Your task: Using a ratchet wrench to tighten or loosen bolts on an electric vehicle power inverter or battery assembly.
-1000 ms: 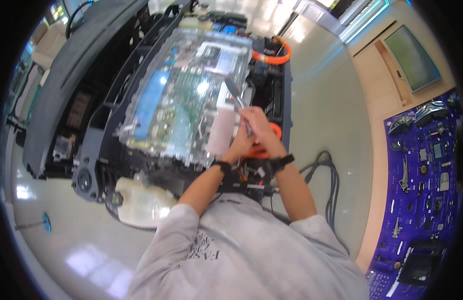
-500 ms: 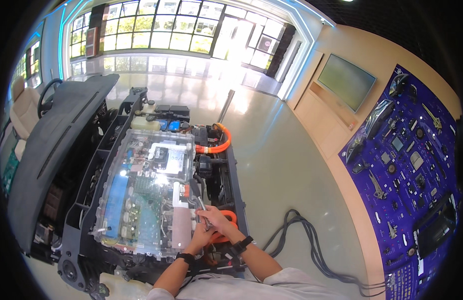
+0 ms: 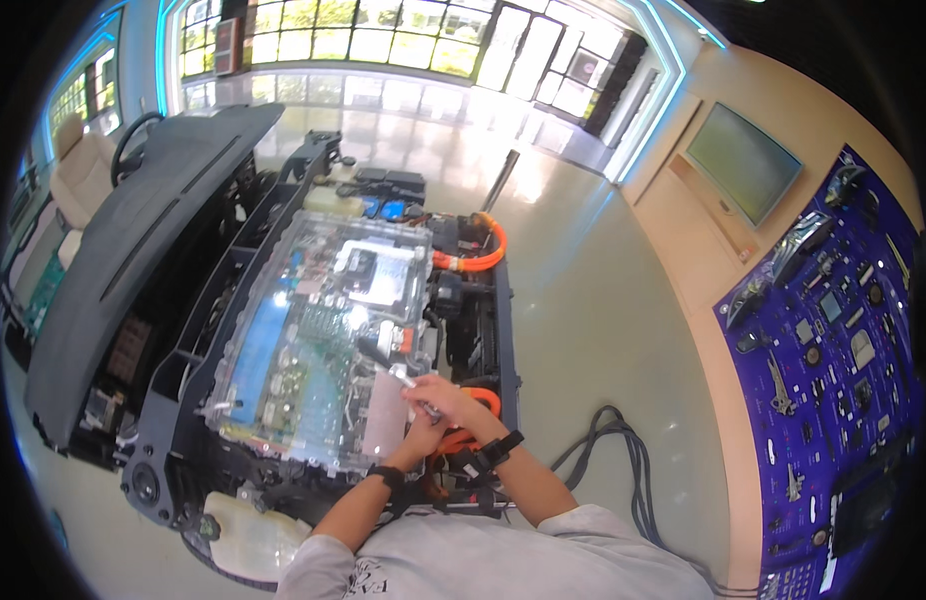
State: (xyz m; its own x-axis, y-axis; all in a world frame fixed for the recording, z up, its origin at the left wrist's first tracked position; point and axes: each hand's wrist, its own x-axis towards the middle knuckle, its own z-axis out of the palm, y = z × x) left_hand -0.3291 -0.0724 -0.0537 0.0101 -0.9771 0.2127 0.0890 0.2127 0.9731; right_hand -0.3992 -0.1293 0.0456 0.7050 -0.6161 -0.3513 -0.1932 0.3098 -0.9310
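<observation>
My right hand point(image 3: 445, 398) is closed around the metal end of a ratchet wrench point(image 3: 374, 353). The wrench's black handle points away from me, up and to the left, over the clear cover point(image 3: 313, 330) of a large electronics housing. Just below, my left hand point(image 3: 423, 436) is pressed close to the right, its fingers bunched at the tool's lower metal end. What those fingers grip is partly hidden. Both hands are over the housing's near right edge, beside a thick orange cable point(image 3: 483, 402).
Another orange cable point(image 3: 491, 243) loops at the far right of the vehicle front. A dashboard point(image 3: 173, 220) stands to the left, a white fluid tank point(image 3: 253, 535) near me. Black cables point(image 3: 635, 470) lie on the floor to the right, before a purple parts board point(image 3: 833, 370).
The view has shifted, so the scene sits further right and higher. The wrench handle has swung left, from upright beside the housing's edge to a slant over the clear cover.
</observation>
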